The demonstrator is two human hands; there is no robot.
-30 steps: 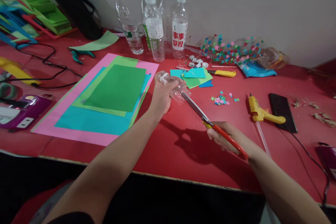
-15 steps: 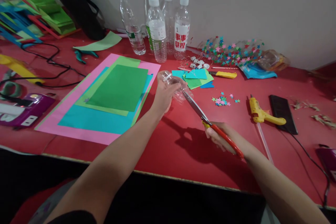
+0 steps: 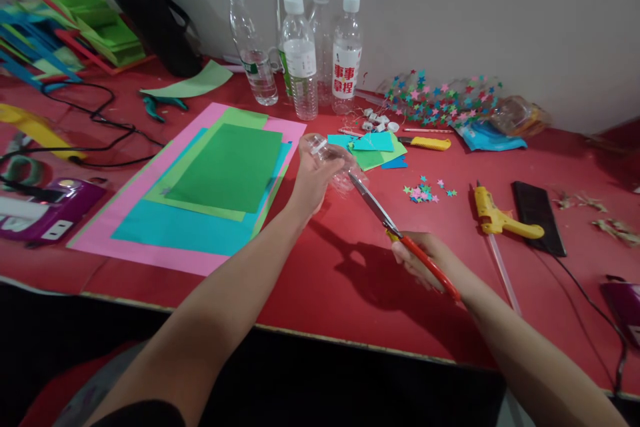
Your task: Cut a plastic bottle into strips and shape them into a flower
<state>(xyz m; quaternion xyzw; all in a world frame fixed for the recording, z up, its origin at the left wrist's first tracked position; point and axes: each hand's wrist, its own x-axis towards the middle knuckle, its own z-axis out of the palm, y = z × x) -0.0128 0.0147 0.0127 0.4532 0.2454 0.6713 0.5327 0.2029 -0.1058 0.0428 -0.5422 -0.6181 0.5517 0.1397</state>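
Observation:
My left hand (image 3: 314,177) is closed around a piece of clear plastic bottle (image 3: 341,175), held above the middle of the red table. My right hand (image 3: 423,260) grips scissors (image 3: 383,217) with red and yellow handles. Their blades point up and left, with the tips at the right edge of the clear plastic; whether they cut into it is hard to see. Left of my left hand lies a stack of coloured paper (image 3: 227,167), green on top, then blue and pink. Loose paper stars (image 3: 423,192) lie to the right of the scissors.
Several plastic bottles (image 3: 299,60) stand by the wall. Blue and green paper scraps (image 3: 373,143), a yellow cutter (image 3: 430,143) and star-covered plastic (image 3: 440,97) lie along the back. A yellow glue gun (image 3: 493,213) and black phone (image 3: 540,219) are at right. Corded purple power strips (image 3: 65,207) flank the table.
The scissors and my right hand have shifted very slightly, with the handles a little further left. My left hand and the clear plastic stay nearly where they were.

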